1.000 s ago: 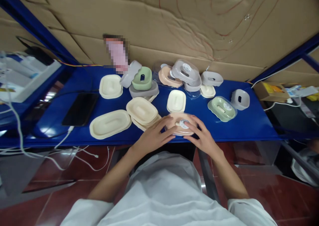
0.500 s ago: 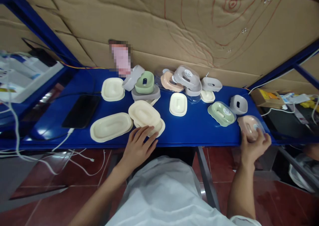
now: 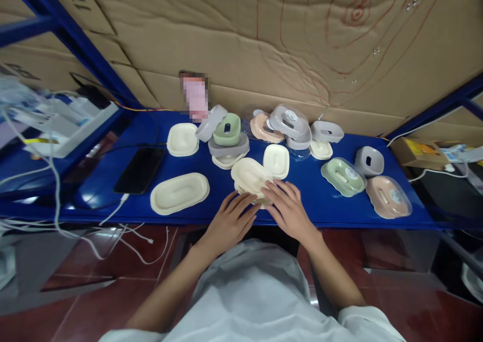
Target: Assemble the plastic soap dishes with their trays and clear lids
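Observation:
Two cream oval trays [image 3: 251, 173], one lying over the other out of line, sit near the table's front edge. My left hand [image 3: 232, 219] has spread fingers resting on their near left rim. My right hand [image 3: 289, 208] is open too, its fingers stretched over their near right side. Just behind stands a smaller cream rounded tray [image 3: 276, 162]. Left of my hands lies another long cream oval tray [image 3: 180, 193]. At the right are a pink case with a clear cover [image 3: 387, 197], a green one [image 3: 341, 176] and a grey rounded shell [image 3: 370, 162].
Along the back are a green shell [image 3: 227, 130], grey shells [image 3: 327, 132], a peach piece [image 3: 266, 128] and a clear cover. A black phone [image 3: 139, 171] with a white cable lies at the left. Cardboard [image 3: 226, 40] stands behind the blue table [image 3: 313, 206].
My right hand has left the pink case and come over to the cream oval trays. These trays have slid right with my left hand, away from the long oval tray.

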The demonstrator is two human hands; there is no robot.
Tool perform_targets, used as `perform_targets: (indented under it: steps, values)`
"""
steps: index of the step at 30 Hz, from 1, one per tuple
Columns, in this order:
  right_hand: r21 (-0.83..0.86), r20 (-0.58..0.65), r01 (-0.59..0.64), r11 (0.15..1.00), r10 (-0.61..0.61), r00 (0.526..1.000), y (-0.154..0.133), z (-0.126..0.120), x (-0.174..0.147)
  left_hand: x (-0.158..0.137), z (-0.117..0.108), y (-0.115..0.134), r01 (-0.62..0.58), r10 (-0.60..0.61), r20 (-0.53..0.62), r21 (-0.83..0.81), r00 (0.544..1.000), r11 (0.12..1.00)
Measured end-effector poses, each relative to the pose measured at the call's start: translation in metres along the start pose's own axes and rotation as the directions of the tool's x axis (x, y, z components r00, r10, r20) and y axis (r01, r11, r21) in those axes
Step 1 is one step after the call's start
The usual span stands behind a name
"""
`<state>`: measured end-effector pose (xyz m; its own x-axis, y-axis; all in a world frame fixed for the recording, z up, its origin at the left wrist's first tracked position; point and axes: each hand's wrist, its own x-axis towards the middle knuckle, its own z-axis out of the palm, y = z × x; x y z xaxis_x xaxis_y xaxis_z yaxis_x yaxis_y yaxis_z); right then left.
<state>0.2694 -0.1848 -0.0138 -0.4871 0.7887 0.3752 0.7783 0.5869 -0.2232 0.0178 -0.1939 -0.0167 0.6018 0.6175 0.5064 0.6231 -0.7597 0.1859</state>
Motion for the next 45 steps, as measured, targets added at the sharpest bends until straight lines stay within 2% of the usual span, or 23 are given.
perform_targets:
  steps: [2, 5, 8, 10, 13, 15, 17, 19, 22, 25, 28, 31, 35, 37, 41, 43, 45]
  values:
    - [0.01, 0.012, 0.096, 0.995, -0.096, 0.995, -0.013, -0.001, 0.025, -0.003, -0.003, -0.002, 0.022, -0.022, 0.012, 0.028, 1.0, 0.999]
    - [-0.021, -0.111, 0.16, 0.987, -0.161, 0.981, -0.014, -0.013, 0.042, -0.008, -0.007, -0.003, 0.023, -0.025, 0.05, 0.031, 0.998, 0.999]
    - [-0.015, -0.216, 0.184, 0.983, -0.183, 0.959, -0.005, -0.026, 0.032, -0.01, -0.008, -0.007, 0.039, -0.038, 0.08, -0.006, 0.996, 0.999]
    - [-0.006, -0.243, 0.137, 0.991, -0.134, 0.961, 0.005, -0.032, 0.013, -0.007, -0.007, -0.016, 0.065, -0.063, 0.069, -0.035, 0.996, 0.997]
    - [-0.015, -0.229, -0.008, 1.0, 0.004, 0.974, 0.021, -0.033, -0.024, 0.009, -0.007, -0.039, 0.183, -0.184, -0.036, -0.027, 0.982, 0.983]
    - [-0.018, -0.226, -0.11, 0.994, 0.103, 0.969, 0.029, -0.025, -0.046, 0.025, -0.006, -0.057, 0.316, -0.311, -0.137, 0.015, 0.941, 0.949]
    - [0.003, -0.216, -0.165, 0.986, 0.162, 0.963, 0.029, -0.013, -0.057, 0.041, -0.005, -0.073, 0.41, -0.388, -0.195, 0.083, 0.901, 0.908]
    - [0.035, -0.156, -0.136, 0.99, 0.14, 0.978, 0.018, 0.001, -0.056, 0.055, -0.002, -0.084, 0.461, -0.428, -0.209, 0.149, 0.879, 0.875]
    - [0.058, -0.01, 0.003, 0.998, -0.002, 1.0, -0.011, 0.012, -0.034, 0.067, 0.004, -0.094, 0.503, -0.462, -0.215, 0.208, 0.86, 0.839]
    - [0.066, 0.058, 0.066, 0.996, -0.07, 0.996, -0.03, 0.009, -0.009, 0.067, 0.006, -0.098, 0.469, -0.435, -0.205, 0.163, 0.877, 0.868]
    - [0.125, 0.022, 0.048, 0.991, -0.051, 0.998, -0.028, 0.003, 0.004, 0.062, 0.001, -0.098, 0.39, -0.38, -0.151, 0.039, 0.913, 0.92]
    - [0.205, -0.025, 0.038, 0.978, -0.033, 0.999, -0.016, -0.001, 0.003, 0.058, -0.008, -0.091, 0.332, -0.341, -0.136, -0.084, 0.93, 0.94]
    - [0.245, -0.031, 0.02, 0.969, -0.013, 0.999, -0.008, -0.006, -0.006, 0.052, -0.017, -0.065, 0.214, -0.24, -0.139, -0.178, 0.961, 0.961]
    - [0.239, -0.059, -0.019, 0.971, 0.034, 0.998, -0.005, -0.008, -0.012, 0.045, -0.017, -0.048, 0.156, -0.18, -0.118, -0.187, 0.977, 0.97]
    - [0.162, -0.206, -0.11, 0.981, 0.142, 0.968, 0.007, -0.005, -0.026, 0.028, -0.009, -0.021, 0.047, -0.052, -0.032, -0.146, 0.998, 0.988]
    - [0.11, -0.165, -0.08, 0.991, 0.098, 0.981, 0.013, -0.002, -0.03, 0.021, -0.004, -0.013, 0.005, -0.002, 0.028, -0.119, 1.0, 0.993]
    - [0.085, -0.062, -0.007, 0.996, 0.012, 0.998, 0.015, 0.001, -0.032, 0.017, 0.001, -0.009, -0.001, 0.008, 0.064, -0.102, 0.998, 0.995]
